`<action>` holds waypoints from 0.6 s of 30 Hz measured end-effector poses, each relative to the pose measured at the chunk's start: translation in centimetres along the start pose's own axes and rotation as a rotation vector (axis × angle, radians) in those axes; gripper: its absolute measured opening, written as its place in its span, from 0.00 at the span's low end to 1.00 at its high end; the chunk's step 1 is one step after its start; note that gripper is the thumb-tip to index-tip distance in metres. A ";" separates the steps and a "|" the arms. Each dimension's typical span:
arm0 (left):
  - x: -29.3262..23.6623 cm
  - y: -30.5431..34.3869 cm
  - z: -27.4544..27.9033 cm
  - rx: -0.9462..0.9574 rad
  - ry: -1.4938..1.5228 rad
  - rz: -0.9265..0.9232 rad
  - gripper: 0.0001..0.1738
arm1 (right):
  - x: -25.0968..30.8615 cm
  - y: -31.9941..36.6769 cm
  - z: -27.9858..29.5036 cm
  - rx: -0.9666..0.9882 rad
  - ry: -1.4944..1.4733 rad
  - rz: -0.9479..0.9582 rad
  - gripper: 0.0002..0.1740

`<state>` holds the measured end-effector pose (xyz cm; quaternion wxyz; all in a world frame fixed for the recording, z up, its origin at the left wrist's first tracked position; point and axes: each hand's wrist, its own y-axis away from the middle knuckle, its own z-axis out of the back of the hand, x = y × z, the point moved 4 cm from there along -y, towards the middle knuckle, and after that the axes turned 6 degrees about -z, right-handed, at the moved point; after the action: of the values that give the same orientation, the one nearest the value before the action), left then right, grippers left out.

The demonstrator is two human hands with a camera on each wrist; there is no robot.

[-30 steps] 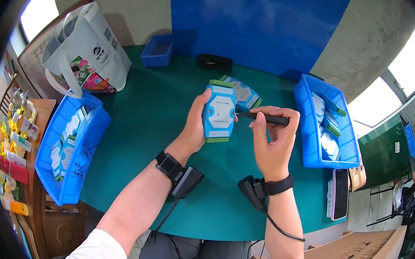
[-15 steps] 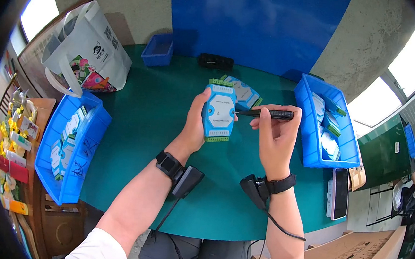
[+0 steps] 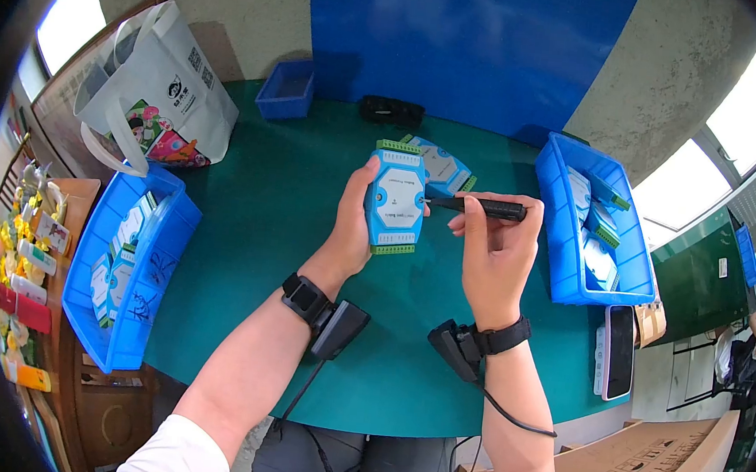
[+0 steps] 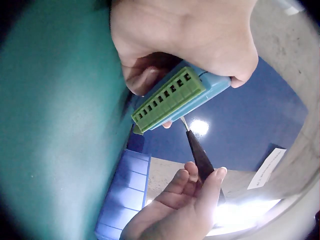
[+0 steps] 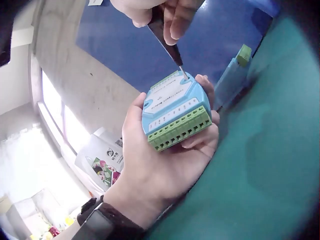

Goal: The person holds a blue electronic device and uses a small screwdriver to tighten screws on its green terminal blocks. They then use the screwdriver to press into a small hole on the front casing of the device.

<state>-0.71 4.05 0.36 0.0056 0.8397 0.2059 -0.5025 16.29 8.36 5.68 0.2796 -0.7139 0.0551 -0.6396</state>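
Note:
My left hand (image 3: 349, 228) grips a light-blue electronic module (image 3: 396, 195) with a white label and green terminal blocks (image 5: 181, 131) at both ends. Thumb and fingers wrap its sides, label facing up. In my right hand (image 3: 502, 259) a black-handled screwdriver (image 3: 491, 208) is pinched between thumb and fingers. Its metal tip (image 5: 183, 73) is at the round screw hole on the module's right edge, as the right wrist view shows. Behind the held module, another module (image 3: 444, 167) lies on the green table.
Blue bins of modules stand left (image 3: 160, 245) and right (image 3: 562, 268). A small blue tray (image 3: 285, 91) and a black object (image 3: 391, 110) sit at the back. Left of them is a white bag (image 3: 196, 120). A phone (image 3: 620, 353) lies at the right edge.
The screwdriver and right hand shift slightly, first right and then back left, with the handle's angle changing a little. The module moves slightly left and stays in the left hand.

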 end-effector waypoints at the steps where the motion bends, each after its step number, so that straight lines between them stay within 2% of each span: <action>1: 0.0 0.0 0.0 -0.011 -0.001 0.002 0.41 | 0.0 0.0 0.0 -0.001 0.003 0.001 0.15; 18: -0.2 0.1 -0.2 -0.017 -0.026 -0.010 0.41 | 0.0 0.1 -0.1 -0.038 -0.015 -0.035 0.16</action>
<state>-0.61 3.92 0.60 0.0130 0.8320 0.2144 -0.5115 16.19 8.27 5.59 0.2552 -0.7248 0.0528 -0.6377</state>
